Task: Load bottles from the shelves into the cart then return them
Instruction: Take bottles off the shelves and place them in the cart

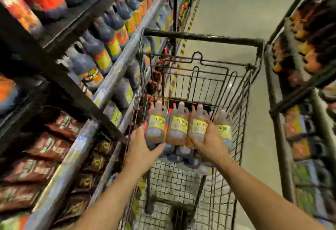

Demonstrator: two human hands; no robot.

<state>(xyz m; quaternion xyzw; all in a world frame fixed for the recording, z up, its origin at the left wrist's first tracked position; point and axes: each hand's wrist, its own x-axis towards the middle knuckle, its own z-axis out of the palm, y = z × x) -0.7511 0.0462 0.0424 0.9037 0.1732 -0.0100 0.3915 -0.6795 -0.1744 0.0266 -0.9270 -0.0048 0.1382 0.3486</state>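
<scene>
A black wire cart (203, 38) stands in the aisle in front of me. Inside it, several amber bottles with yellow labels and red caps stand in a row. My left hand (143, 148) grips the leftmost bottle (155, 124) from its left side and underneath. My right hand (209, 142) grips another amber bottle (198, 124) toward the right of the row. Between them stands a third bottle (178, 126), and a fourth (224, 128) is at the right, partly hidden by my right hand. Darker bottles (181, 155) lie below them in the cart.
Shelves (116, 69) on the left carry dark bottles with yellow and orange labels, with brown packets (45, 149) lower down. A second rack (278, 120) of bottles stands at the right. Grey floor (236, 11) stretches beyond the cart.
</scene>
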